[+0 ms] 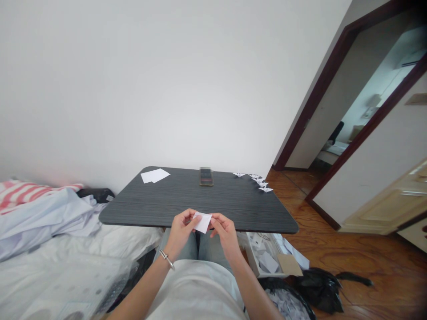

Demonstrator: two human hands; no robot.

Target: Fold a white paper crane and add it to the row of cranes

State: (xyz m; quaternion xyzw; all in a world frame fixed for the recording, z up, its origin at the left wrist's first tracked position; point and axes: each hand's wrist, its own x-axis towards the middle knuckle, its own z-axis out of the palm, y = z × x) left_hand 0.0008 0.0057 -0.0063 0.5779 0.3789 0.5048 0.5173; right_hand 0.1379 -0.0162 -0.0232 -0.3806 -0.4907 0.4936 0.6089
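Observation:
A small piece of white paper (203,223), apparently folded, is held up between both hands at the front edge of the dark table. My left hand (183,226) pinches its left side, thumb on top. On the right side, my right hand (223,229) grips it between thumb and fingers. A row of several small folded white paper figures (258,181) stands at the table's back right. White paper sheets (155,175) lie overlapping at the back left.
A phone (206,176) lies at the back middle of the dark table (187,200), against the wall. Below on the right are a box of papers (263,255), a bag of paper pieces (287,302) and a black plastic bag (320,286). A bed with clothes (50,218) is at left.

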